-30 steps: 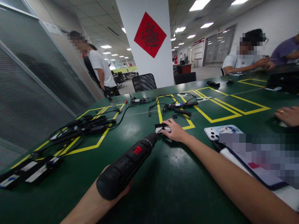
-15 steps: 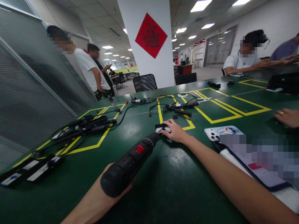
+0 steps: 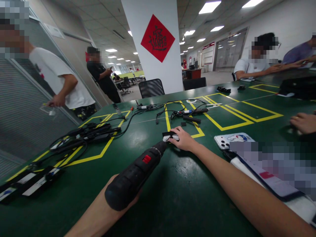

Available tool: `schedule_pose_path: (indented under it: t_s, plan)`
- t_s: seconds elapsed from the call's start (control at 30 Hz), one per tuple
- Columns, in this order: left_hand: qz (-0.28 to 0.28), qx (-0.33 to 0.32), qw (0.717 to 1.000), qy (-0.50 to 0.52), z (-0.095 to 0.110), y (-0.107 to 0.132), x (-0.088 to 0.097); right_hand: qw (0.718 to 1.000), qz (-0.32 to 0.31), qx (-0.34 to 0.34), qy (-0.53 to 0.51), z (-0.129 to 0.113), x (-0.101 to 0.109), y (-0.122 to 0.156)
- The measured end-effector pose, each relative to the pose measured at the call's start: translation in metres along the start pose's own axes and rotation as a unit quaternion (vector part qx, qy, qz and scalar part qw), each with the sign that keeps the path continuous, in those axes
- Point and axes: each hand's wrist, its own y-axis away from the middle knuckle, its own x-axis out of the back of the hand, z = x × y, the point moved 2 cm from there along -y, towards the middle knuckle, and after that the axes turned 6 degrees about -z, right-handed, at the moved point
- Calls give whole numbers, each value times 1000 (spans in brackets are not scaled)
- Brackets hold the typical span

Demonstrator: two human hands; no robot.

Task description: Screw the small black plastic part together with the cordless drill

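Observation:
A black cordless drill (image 3: pixel 135 174) with a red switch fills the lower middle of the view, pointing forward. My left hand (image 3: pixel 134 199) is wrapped round its grip, mostly hidden beneath the body. The drill's tip meets or nearly meets the near side of a small black-and-white part (image 3: pixel 167 137); I cannot tell whether they touch. With closed fingers, my right hand (image 3: pixel 183 138) grips this part from the right, against the green table (image 3: pixel 182 184). Part of the piece is hidden under those fingers.
Bundled black cables (image 3: pixel 91 135) and flat black-and-white pieces (image 3: pixel 39 182) lie at left. Beyond my right hand are a soldering-iron-like tool (image 3: pixel 195 112) and a black bar (image 3: pixel 192 119). A phone (image 3: pixel 233 140) lies at right, near another person's hand (image 3: pixel 304 122).
A person in a white shirt at left has moved further left and nearer. My view has shifted slightly; both hands, the drill and the part keep nearly the same arrangement.

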Motion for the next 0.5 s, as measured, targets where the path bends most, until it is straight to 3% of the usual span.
schedule_pose_path:
  t_s: [0.5]
  plan:
    - [12,-7,1000,-22,0,-1,-1,1000,-4,5,4,-1,2,1]
